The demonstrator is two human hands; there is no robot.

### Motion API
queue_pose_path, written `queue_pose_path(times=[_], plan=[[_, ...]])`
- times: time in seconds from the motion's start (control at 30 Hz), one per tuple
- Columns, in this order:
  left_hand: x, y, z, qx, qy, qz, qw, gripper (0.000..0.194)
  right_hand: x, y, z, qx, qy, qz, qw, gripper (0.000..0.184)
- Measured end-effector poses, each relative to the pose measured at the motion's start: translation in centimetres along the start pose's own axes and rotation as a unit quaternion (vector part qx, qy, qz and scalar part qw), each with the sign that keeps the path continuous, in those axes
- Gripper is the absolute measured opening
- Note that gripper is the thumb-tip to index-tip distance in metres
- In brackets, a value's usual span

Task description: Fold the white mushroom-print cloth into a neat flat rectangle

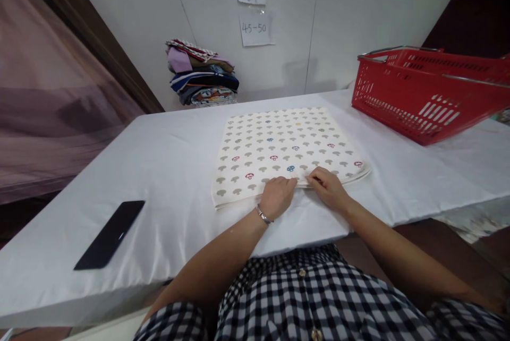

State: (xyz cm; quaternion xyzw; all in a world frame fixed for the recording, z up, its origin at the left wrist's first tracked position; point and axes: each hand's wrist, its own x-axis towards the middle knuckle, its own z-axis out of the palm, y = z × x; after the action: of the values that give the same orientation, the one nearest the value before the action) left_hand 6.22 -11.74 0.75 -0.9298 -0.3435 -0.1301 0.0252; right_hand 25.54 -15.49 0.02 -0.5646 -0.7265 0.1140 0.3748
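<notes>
The folded cloth (283, 142) lies on the white table (171, 171); left hand (278, 196) and right hand (328, 188) pinch its near edge. It (probably light, soft, floppy) seems best held there, through all layers.

the left hand (278, 197) and right hand (326, 188) were close together but apart, fingers curled in a pinch, while the left forearm (223, 248) and right forearm (392, 243) slanted inward.
</notes>
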Motion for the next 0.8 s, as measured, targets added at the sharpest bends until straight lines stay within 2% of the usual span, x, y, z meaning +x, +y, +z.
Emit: queue_pose_path(times=[0.1, 0.4, 0.53, 0.67, 0.73, 0.8], plan=[[0.0, -0.1, 0.1, -0.007, -0.004, -0.002, 1.000, 0.021, -0.1, 0.2, 0.0, 0.007, 0.041, 0.029, 0.999, 0.023], [0.0, -0.2, 0.4, 0.014, 0.000, 0.001, 1.000, 0.020, -0.2, 0.9, -0.6, 0.005, 0.118, 0.047, 0.992, 0.026], [0.0, -0.1, 0.2, 0.006, 0.000, -0.002, 1.000, 0.021, -0.2, 0.7, -0.9, -0.021, 0.087, 0.003, 0.996, 0.031], [0.0, -0.1, 0.1, -0.003, -0.004, -0.005, 1.000, 0.021, -0.1, 0.2, -0.9, -0.056, 0.015, -0.043, 0.997, 0.022], [0.0, -0.1, 0.1, 0.000, -0.006, -0.006, 1.000, 0.020, -0.1, 0.1, -0.8, -0.082, -0.020, -0.052, 0.995, 0.022], [0.0, -0.1, 0.2, 0.002, -0.008, -0.007, 1.000, 0.020, -0.1, 0.2, -0.6, -0.108, -0.026, -0.045, 0.993, 0.025]])
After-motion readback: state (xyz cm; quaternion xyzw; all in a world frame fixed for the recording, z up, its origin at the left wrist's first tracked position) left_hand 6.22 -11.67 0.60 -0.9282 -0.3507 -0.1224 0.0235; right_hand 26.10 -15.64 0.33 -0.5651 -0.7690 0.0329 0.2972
